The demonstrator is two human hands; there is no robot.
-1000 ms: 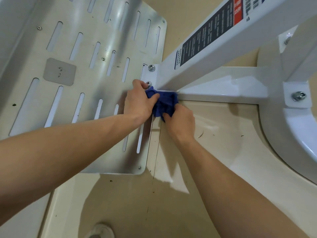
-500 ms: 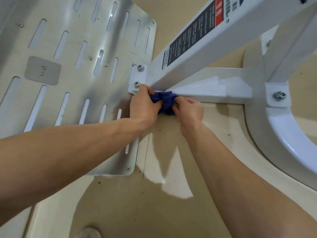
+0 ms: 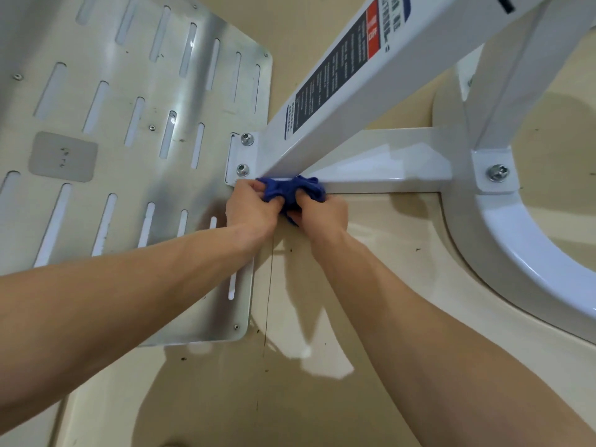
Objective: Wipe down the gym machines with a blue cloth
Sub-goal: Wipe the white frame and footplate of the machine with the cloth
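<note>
A bunched blue cloth [image 3: 290, 188] lies against the low white crossbar [image 3: 387, 169] of the gym machine, right where a slanted white beam [image 3: 364, 88] with a black and red label meets it. My left hand [image 3: 250, 206] grips the cloth's left end. My right hand [image 3: 322, 212] grips its right end, fingers curled into the fabric. Both hands sit close together, almost touching, just below the joint.
A slotted metal footplate [image 3: 129, 140] covers the left, bolted to the white bracket [image 3: 243, 156]. A curved white base tube [image 3: 522, 253] sweeps down the right side. Beige floor [image 3: 306, 382] with dark specks lies below my arms.
My hands have drawn closer together on the cloth, bunching it tighter against the crossbar. The cloth has shifted slightly up onto the bar from the floor edge.
</note>
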